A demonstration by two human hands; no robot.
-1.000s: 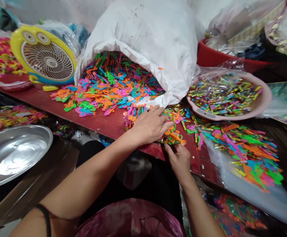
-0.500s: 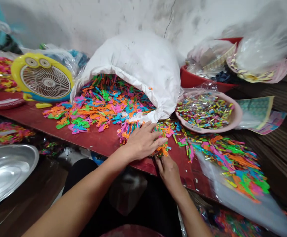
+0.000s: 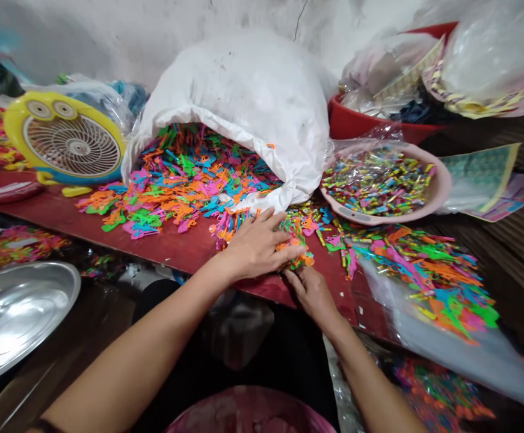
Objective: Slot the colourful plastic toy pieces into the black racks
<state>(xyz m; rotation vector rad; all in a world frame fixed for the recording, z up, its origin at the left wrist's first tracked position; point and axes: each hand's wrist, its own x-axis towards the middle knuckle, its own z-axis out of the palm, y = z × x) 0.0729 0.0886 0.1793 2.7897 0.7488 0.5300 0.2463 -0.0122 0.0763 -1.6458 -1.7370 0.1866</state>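
Note:
My left hand [image 3: 258, 248] lies over a small heap of colourful plastic pieces [image 3: 301, 255] near the table's front edge, fingers spread and flat on top. Close beside it, my right hand [image 3: 313, 293] is bent at the near side of the heap. Its fingers are curled and partly hidden, so what they pinch cannot be made out. Behind the hands, a large white sack [image 3: 243, 78] lies on its side. Orange, green, pink and blue flat plastic pieces [image 3: 171, 198] spill from its mouth onto the red table [image 3: 175, 252].
A pink basin [image 3: 440, 183] of small wrapped tubes stands to the right, with a red tub [image 3: 347, 120] behind. More plastic pieces [image 3: 451, 282] lie on clear plastic bags [image 3: 464, 355]. Leftward are a yellow fan [image 3: 74, 144] and a metal basin [image 3: 22, 319]. A pink tub [image 3: 248, 412] is below.
The view has tilted slightly, so the tabletop appears higher. Both hands stay at the small heap, with the right hand a little closer under the left.

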